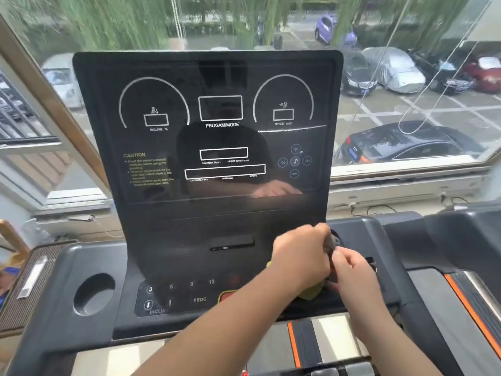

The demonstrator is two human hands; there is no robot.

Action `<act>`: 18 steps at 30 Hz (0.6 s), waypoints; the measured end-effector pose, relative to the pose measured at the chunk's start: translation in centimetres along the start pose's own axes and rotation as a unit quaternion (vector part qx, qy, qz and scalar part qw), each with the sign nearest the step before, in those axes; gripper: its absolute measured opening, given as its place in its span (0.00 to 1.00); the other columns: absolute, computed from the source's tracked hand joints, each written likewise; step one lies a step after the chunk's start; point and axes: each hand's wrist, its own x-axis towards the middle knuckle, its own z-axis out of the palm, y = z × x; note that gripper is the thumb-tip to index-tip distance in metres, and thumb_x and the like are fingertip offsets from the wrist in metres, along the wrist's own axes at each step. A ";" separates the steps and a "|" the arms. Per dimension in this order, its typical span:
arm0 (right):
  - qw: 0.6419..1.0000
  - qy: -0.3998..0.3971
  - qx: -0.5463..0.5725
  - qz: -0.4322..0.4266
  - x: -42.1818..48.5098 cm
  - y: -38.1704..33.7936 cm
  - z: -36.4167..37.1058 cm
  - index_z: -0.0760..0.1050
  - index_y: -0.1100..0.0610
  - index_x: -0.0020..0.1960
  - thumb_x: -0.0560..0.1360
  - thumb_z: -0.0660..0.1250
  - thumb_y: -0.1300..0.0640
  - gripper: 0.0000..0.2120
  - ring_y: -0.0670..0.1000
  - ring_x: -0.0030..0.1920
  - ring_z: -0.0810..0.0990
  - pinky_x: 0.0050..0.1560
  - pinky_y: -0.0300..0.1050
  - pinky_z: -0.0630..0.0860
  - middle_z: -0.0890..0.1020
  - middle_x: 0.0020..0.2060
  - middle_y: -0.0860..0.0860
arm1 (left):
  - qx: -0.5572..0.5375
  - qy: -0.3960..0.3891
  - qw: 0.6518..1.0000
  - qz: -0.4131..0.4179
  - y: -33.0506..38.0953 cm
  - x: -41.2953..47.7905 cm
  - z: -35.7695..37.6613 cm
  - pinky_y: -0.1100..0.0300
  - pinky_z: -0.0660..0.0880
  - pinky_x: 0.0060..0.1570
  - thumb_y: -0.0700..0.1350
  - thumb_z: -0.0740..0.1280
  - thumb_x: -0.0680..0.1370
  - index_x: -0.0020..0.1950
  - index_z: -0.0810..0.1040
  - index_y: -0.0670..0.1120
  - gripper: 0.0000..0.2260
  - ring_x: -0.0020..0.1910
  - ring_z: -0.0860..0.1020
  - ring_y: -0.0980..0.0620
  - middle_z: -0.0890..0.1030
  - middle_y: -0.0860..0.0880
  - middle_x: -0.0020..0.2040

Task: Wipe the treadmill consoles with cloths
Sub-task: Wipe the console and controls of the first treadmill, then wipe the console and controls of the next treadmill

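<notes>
While both hands are held over the right end of the treadmill console (206,213), a grey cloth (331,244) is pinched between them. The left hand (301,256) is seen from the back, with its fingers curled round the upper part of that cloth. The right hand (352,270) is closed on the lower part with thumb and fingers. The cloth is blurred, so its folds cannot be made out.

A yellow-green cloth (311,293) is seen beneath the left wrist, over the right part of the button panel (179,299). Whether it is gripped by the left hand cannot be told. A red button (229,295) is partly covered by the left forearm, and the numbers 3, 6, 9 and 12 are printed along the panel to its left.

The upright display (221,109) is dark and is marked with INCLINE, PROGAM/MODE and SPEED, with a CAUTION text at the lower left. A round cup holder (93,293) is set in the left wing of the console, well apart from the hands. Parked cars (406,145) are seen through the window (406,28) behind the console.
</notes>
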 end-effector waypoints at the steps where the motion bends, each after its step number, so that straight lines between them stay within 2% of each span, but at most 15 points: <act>1: 1.000 -0.007 -0.007 0.008 -0.3 -0.3 0.0 0.79 0.47 0.59 0.85 0.58 0.48 0.11 0.55 0.56 0.83 0.57 0.60 0.84 0.85 0.51 0.51 | -0.051 0.034 0.998 -0.005 0.0 -0.6 0.1 0.53 0.81 0.50 0.51 0.67 0.77 0.59 0.75 0.57 0.11 0.49 0.80 0.51 0.81 0.56 0.51; 3: 0.999 -0.033 0.013 0.027 -1.3 -0.8 0.1 0.78 0.44 0.59 0.85 0.57 0.42 0.13 0.54 0.55 0.83 0.57 0.59 0.84 0.85 0.51 0.51 | -0.161 0.065 0.984 -0.033 -0.2 -2.1 -0.5 0.57 0.81 0.53 0.53 0.68 0.77 0.63 0.74 0.60 0.15 0.50 0.80 0.56 0.82 0.60 0.53; 6: 0.981 -0.113 0.144 0.065 -2.9 -1.7 0.0 0.82 0.43 0.60 0.82 0.58 0.34 0.20 0.54 0.53 0.88 0.57 0.58 0.84 0.89 0.51 0.52 | -0.300 0.028 0.952 -0.056 -0.1 -4.0 -1.9 0.58 0.79 0.60 0.54 0.70 0.76 0.71 0.72 0.62 0.23 0.58 0.79 0.61 0.81 0.64 0.59; 8: 0.969 -0.127 0.203 0.064 -3.4 -2.3 -0.8 0.83 0.47 0.61 0.80 0.62 0.34 0.22 0.55 0.51 0.89 0.54 0.57 0.85 0.89 0.52 0.54 | -0.397 -0.010 0.916 -0.053 0.0 -5.2 -2.6 0.59 0.78 0.63 0.52 0.70 0.78 0.74 0.72 0.61 0.24 0.62 0.79 0.63 0.80 0.63 0.64; 10: 0.961 -0.120 0.241 0.057 -3.9 -2.6 -1.7 0.84 0.52 0.60 0.80 0.65 0.38 0.21 0.57 0.51 0.89 0.49 0.55 0.85 0.88 0.52 0.58 | -0.457 -0.009 0.888 -0.051 -0.1 -6.1 -3.2 0.61 0.79 0.61 0.47 0.70 0.80 0.70 0.76 0.60 0.20 0.63 0.80 0.63 0.82 0.60 0.63; 13: 0.962 -0.065 0.256 0.062 -4.7 -1.9 -3.2 0.82 0.59 0.63 0.81 0.67 0.45 0.20 0.62 0.55 0.87 0.49 0.54 0.86 0.87 0.54 0.63 | -0.436 0.046 0.896 -0.067 0.4 -6.9 -3.0 0.60 0.83 0.50 0.44 0.73 0.79 0.60 0.80 0.60 0.13 0.53 0.83 0.62 0.85 0.58 0.55; 15: 0.953 -0.020 0.289 0.086 -5.7 -0.6 -4.7 0.81 0.58 0.64 0.81 0.67 0.44 0.20 0.63 0.56 0.87 0.55 0.57 0.85 0.87 0.55 0.62 | -0.399 0.051 0.911 -0.089 1.6 -7.0 -2.3 0.59 0.82 0.49 0.49 0.76 0.76 0.59 0.80 0.58 0.13 0.49 0.84 0.60 0.85 0.57 0.53; 16: 0.941 -0.001 0.323 0.096 -6.2 0.2 -5.6 0.82 0.57 0.65 0.81 0.67 0.43 0.21 0.63 0.57 0.87 0.57 0.58 0.84 0.87 0.56 0.61 | -0.390 0.025 0.916 -0.094 2.5 -7.0 -1.8 0.58 0.81 0.51 0.53 0.77 0.75 0.61 0.80 0.59 0.16 0.50 0.83 0.61 0.85 0.58 0.53; 18: 0.913 0.039 0.391 0.109 -7.8 1.9 -7.9 0.84 0.58 0.63 0.81 0.65 0.43 0.21 0.60 0.56 0.87 0.57 0.54 0.83 0.87 0.56 0.61 | -0.411 -0.078 0.903 -0.098 4.4 -7.1 -0.3 0.59 0.79 0.54 0.61 0.79 0.70 0.62 0.80 0.58 0.22 0.53 0.83 0.61 0.85 0.59 0.53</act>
